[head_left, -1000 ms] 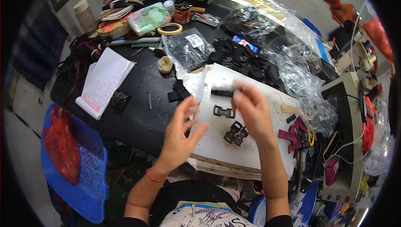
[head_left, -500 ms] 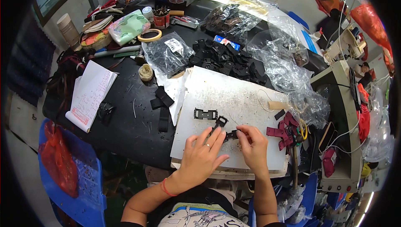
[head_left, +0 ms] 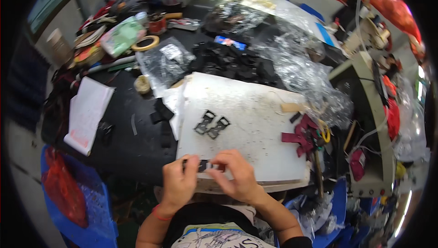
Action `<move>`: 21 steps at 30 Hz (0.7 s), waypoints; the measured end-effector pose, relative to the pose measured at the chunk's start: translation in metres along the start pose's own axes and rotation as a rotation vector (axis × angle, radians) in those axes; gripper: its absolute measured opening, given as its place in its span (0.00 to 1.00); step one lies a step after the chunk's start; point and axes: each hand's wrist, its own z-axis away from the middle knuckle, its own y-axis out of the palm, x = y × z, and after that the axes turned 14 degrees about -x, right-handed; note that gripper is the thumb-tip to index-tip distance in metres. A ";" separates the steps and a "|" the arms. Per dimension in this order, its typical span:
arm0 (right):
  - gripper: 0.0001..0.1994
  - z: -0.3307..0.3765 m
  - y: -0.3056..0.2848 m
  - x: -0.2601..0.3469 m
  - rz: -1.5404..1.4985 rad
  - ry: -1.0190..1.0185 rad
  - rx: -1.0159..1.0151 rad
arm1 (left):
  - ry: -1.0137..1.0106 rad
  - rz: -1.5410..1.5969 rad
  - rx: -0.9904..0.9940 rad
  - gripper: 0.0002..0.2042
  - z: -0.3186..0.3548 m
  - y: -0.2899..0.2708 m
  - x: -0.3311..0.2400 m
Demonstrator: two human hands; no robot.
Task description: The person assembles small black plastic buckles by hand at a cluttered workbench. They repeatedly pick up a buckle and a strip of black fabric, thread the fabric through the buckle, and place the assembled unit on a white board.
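Bridging the space between the left hand [head_left: 180, 180] and the right hand [head_left: 235, 175], a black buckle [head_left: 203, 166] is held at the near edge of a white board [head_left: 255, 125]. Its left end is pinched between the thumb and fingers of the left hand; the right fingers are bent close to its other end, but whether they are pressed on it cannot be told through the blur. The buckle is partly covered by both hands. Beyond them, two more buckles [head_left: 220, 128] are laid side by side. The board's far edge is crowded by a heap of black pieces [head_left: 228, 63], with clear plastic [head_left: 296, 65] spread near its far right corner. Dark red straps [head_left: 303, 135] are bunched on the right. On the left, the black tabletop [head_left: 132, 143] is occupied by black strips [head_left: 162, 111] and a notepad [head_left: 91, 111].
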 end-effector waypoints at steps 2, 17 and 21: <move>0.15 -0.007 -0.006 0.003 -0.032 -0.066 0.072 | -0.104 0.101 0.015 0.17 0.001 -0.010 0.003; 0.14 0.005 0.022 0.010 0.169 -0.104 -0.253 | -0.102 0.021 0.227 0.12 -0.004 -0.010 -0.007; 0.11 -0.012 0.008 -0.002 0.115 -0.106 -0.004 | 0.049 0.033 0.387 0.10 0.002 -0.025 -0.014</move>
